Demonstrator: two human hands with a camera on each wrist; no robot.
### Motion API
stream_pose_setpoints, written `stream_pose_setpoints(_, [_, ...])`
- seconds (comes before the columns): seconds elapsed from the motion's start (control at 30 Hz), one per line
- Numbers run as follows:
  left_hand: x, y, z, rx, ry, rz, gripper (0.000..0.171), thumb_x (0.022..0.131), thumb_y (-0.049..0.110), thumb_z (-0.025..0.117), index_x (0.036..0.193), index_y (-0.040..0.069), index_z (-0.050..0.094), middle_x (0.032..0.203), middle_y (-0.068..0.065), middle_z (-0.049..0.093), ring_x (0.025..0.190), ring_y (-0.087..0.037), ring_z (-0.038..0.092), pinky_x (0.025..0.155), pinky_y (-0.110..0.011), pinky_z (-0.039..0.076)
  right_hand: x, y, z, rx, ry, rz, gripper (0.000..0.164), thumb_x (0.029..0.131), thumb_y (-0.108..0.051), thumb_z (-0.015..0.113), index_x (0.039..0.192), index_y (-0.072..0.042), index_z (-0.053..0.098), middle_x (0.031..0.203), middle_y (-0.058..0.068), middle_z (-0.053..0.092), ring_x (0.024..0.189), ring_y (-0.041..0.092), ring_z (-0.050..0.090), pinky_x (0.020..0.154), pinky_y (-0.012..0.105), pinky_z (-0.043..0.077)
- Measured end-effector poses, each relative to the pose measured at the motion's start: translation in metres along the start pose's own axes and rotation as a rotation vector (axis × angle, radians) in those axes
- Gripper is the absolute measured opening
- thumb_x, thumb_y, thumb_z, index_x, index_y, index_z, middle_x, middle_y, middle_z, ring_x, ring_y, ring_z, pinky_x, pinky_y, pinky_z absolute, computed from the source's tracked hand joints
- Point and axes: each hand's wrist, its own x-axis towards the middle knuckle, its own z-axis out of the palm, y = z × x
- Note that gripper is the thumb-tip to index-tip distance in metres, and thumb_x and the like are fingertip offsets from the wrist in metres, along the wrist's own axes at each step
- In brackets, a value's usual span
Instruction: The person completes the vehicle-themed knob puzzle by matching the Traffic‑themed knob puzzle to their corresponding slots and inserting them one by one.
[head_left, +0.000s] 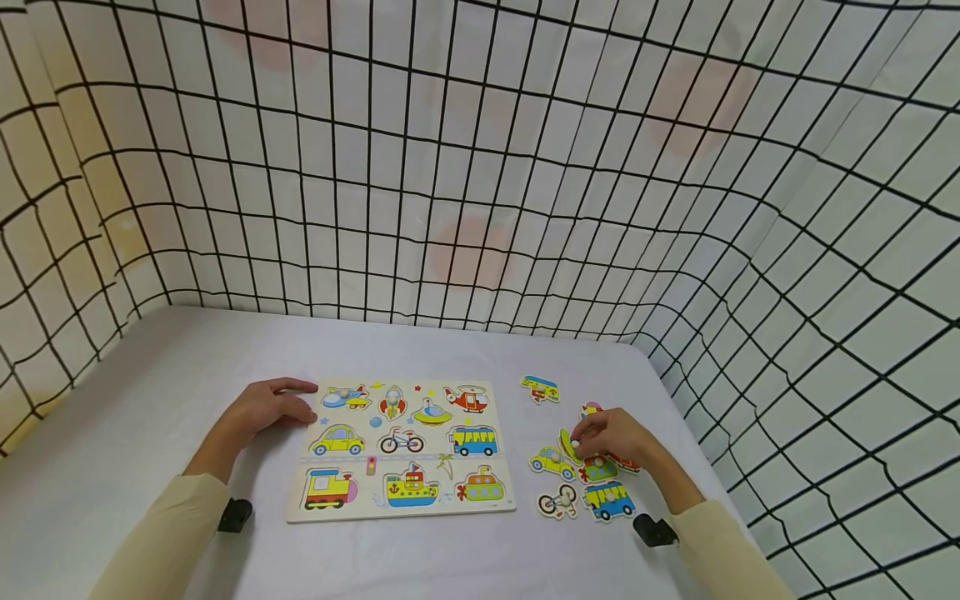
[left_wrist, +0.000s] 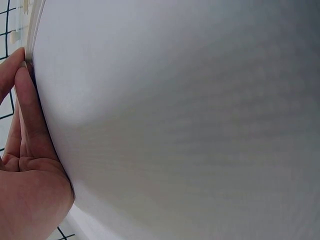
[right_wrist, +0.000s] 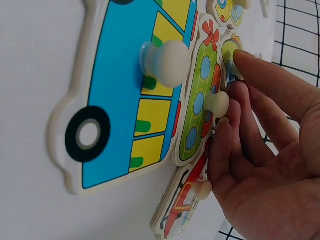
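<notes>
My left hand point(head_left: 266, 410) rests at the left edge of a wooden puzzle board point(head_left: 300, 500), its thumb and index finger extended to the edge; in the left wrist view the fingertips point(left_wrist: 22, 70) meet the board's side. Over a group of loose knobbed pieces at the right, my right hand point(head_left: 617, 437) pinches the knob of a yellow-green piece point(head_left: 566, 447), which stands tilted. The right wrist view shows thumb and finger at that knob. Just under the hand lie a submarine piece point(right_wrist: 197, 110) and a helicopter piece point(right_wrist: 182, 200), partly hidden in the head view.
Around the right hand lie a car piece point(head_left: 552, 462), a bicycle piece point(head_left: 558, 502) and a bus piece point(head_left: 609, 500). Farther back is a ship piece point(head_left: 540, 388). Black netting point(head_left: 480, 250) over white cloth encloses the table's back and sides.
</notes>
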Motion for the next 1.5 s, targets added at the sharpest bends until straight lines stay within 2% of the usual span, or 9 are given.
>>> stream_pose_setpoints(0.43, [0.002,0.0,0.0,0.007,0.006,0.004,0.072,0.075,0.022,0.081,0.142,0.011,0.059,0.138,-0.025,0.059,0.112,-0.035,0.059,0.098,-0.05,0.045,0.005,0.002,0.004,-0.011,0.018,-0.015,0.024,0.079,-0.021,0.086,0.097,-0.01,0.075,0.082,0.0,0.072,0.072,0.017,0.061,0.068,0.031,0.049])
stream_pose_setpoints(0.87, [0.003,-0.003,0.0,0.0,0.01,-0.006,0.073,0.073,0.022,0.083,0.141,0.013,0.06,0.133,-0.022,0.065,0.104,-0.031,0.063,0.094,-0.047,0.047,0.003,-0.003,0.003,-0.007,0.016,-0.002,0.022,0.081,-0.022,0.084,0.097,-0.009,0.075,0.083,0.002,0.072,0.071,0.018,0.061,0.066,0.031,0.049])
stream_pose_setpoints(1.13, [0.002,0.0,0.001,-0.011,0.012,-0.01,0.073,0.073,0.021,0.083,0.142,0.013,0.059,0.134,-0.023,0.064,0.105,-0.031,0.063,0.097,-0.05,0.047,0.006,-0.012,-0.002,-0.019,0.016,0.004,0.021,0.084,-0.022,0.082,0.101,-0.012,0.076,0.094,0.001,0.073,0.081,0.018,0.062,0.073,0.03,0.052])
stream_pose_setpoints(1.3, [0.002,0.0,0.001,-0.005,0.012,-0.005,0.072,0.075,0.021,0.082,0.143,0.011,0.058,0.136,-0.024,0.062,0.108,-0.033,0.061,0.097,-0.049,0.046,0.009,-0.023,-0.002,-0.008,0.019,0.005,0.021,0.085,-0.021,0.081,0.102,-0.012,0.076,0.096,0.002,0.074,0.083,0.02,0.063,0.077,0.035,0.053])
stream_pose_setpoints(1.5, [0.003,-0.001,0.0,-0.006,0.009,-0.009,0.073,0.075,0.021,0.082,0.143,0.011,0.058,0.136,-0.023,0.062,0.108,-0.033,0.061,0.097,-0.049,0.046,0.015,-0.035,-0.001,-0.006,0.015,0.004,0.019,0.085,-0.023,0.08,0.101,-0.015,0.077,0.097,0.0,0.075,0.088,0.019,0.064,0.081,0.034,0.054])
